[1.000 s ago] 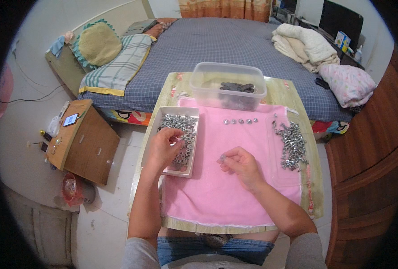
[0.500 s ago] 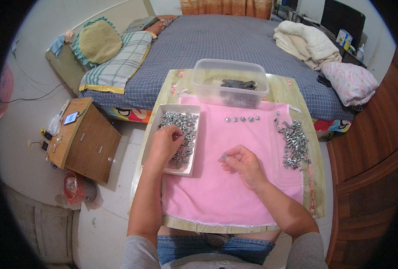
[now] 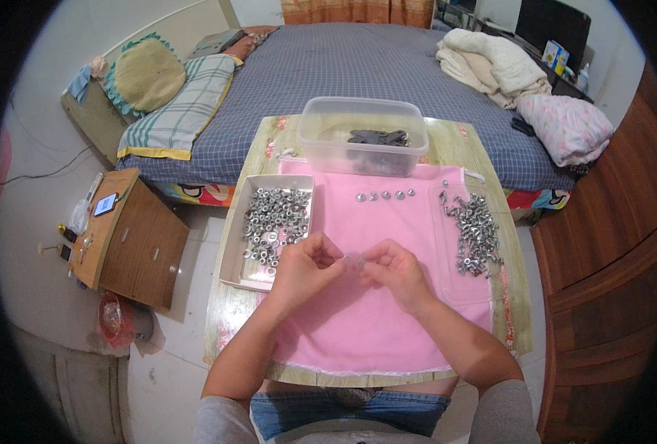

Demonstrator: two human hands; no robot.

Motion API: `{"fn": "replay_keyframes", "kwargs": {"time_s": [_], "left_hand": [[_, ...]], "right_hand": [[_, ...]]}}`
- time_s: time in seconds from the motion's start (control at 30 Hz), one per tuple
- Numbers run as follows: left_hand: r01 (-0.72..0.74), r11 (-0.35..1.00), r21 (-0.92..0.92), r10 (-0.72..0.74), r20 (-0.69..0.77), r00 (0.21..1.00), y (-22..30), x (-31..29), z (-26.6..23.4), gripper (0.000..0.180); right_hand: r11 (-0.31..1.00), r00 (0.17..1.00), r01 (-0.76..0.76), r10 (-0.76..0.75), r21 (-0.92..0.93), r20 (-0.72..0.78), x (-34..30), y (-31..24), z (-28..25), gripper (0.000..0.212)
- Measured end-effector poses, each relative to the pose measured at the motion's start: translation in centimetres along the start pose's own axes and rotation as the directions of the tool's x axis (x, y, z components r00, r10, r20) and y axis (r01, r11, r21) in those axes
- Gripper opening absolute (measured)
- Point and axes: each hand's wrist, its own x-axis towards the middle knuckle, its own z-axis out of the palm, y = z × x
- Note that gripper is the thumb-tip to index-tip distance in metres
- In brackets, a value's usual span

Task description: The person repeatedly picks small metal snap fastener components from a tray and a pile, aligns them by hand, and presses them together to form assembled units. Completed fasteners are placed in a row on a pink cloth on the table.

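Over the pink cloth [image 3: 387, 340], my two hands face each other with fingertips almost touching. My left hand [image 3: 307, 270] is pinched on a small metal nut, mostly hidden by the fingers. A small silvery screw [image 3: 361, 261] is pinched in my right hand [image 3: 398, 274]; its details are blurred. To the left, a white box [image 3: 232, 255] contains many loose metal nuts [image 3: 276, 214]. On the right, a heap of silvery screws [image 3: 476, 233] lies on a clear shallow tray [image 3: 458, 292]. Several small metal pieces [image 3: 386, 196] stand in a row on the cloth's far part.
A clear plastic tub [image 3: 321, 152] with dark pieces inside stands at the table's far edge. Beyond is a bed [image 3: 343, 66] with a checked cover. A wooden cabinet [image 3: 140, 251] with a phone [image 3: 106, 204] on it and a bin [image 3: 117, 322] are at left.
My left hand has come out of the white box and moved right, up to my right hand. The right hand stays over the cloth, still pinching its piece. The view has shifted slightly.
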Motion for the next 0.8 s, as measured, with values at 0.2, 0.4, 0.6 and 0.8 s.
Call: {"fn": "replay_keyframes", "kwargs": {"time_s": [0.2,0.4,0.6,0.8], "left_hand": [[-0.031,0.996,0.085,0.03,0.011,0.999,0.45,-0.12,0.54,0.01],[0.0,1.0,-0.024,0.002,0.071,0.997,0.53,-0.17,0.45,0.008],[0.056,0.994,-0.092,-0.046,0.106,0.993,0.45,-0.09,0.21,0.011],[0.074,0.995,-0.066,-0.066,0.116,0.991,0.89,-0.09,0.1,0.015]], "right_hand": [[0.998,0.999,0.045,-0.046,0.033,0.028,0.05,0.48,0.31,0.014],[0.996,0.996,0.087,-0.087,0.023,0.035,0.22,0.82,0.03,0.013],[0.998,0.998,0.064,-0.064,0.003,0.015,0.02,0.19,0.2,0.013],[0.995,0.995,0.096,-0.095,-0.019,0.013,0.02,0.44,0.18,0.012]]}}
